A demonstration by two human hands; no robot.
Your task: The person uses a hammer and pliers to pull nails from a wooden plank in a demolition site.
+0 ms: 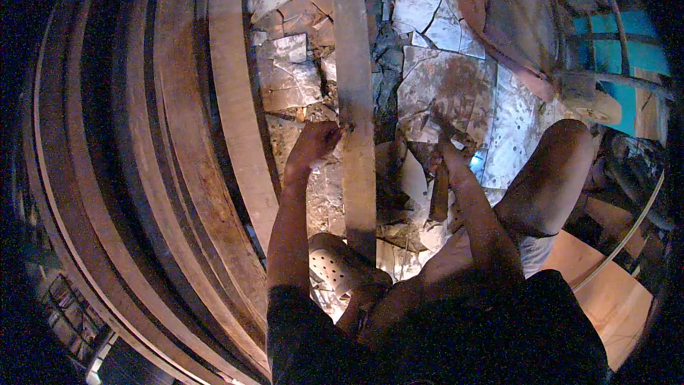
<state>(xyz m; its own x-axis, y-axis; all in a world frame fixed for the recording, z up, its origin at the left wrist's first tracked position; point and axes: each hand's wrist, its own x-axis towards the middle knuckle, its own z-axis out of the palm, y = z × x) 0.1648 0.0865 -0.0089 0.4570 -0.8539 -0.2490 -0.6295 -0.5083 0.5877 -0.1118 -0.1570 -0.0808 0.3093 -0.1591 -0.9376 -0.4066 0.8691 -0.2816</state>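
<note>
A long wooden beam point(354, 71) runs away from me between my knees. My left hand point(317, 144) is closed at the beam's left edge, its fingertips pinched by a small dark spot on the wood. What they pinch, if anything, is too small to name. To the right of the beam, my right hand point(438, 160) is low over the broken tiles and closed. A brown wooden handle point(439, 196) shows below it, and a dark shape lies just beyond the fingers. Shadow hides the tool's kind.
Several long planks point(235, 93) lie side by side on the left. Cracked pale tile pieces point(427, 11) cover the floor. A reddish-brown chair-like frame point(520, 14) stands at far right, near a turquoise panel point(616, 64). A flat wooden board point(609, 292) lies at lower right.
</note>
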